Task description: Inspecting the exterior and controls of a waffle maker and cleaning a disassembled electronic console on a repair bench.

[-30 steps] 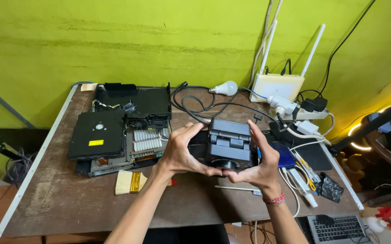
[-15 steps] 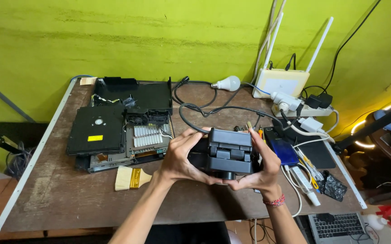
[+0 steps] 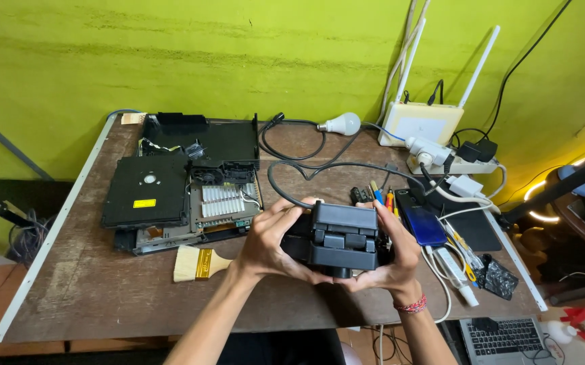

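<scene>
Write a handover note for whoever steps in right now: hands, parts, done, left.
Left hand: gripping the left side of the black boxy module, held above the table.
Right hand: cupping its right side and underside.
Opened console chassis, with drive and heatsink exposed, sits at left; brush lies in front of it.
Screwdrivers and phone lie to the right.
Done: console opened, module out in hand.
Left: module not yet set down; chassis still open.

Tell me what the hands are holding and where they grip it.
Both hands hold one black boxy unit above the table: the left hand clasps its left side, the right hand its right side and underside.
</scene>
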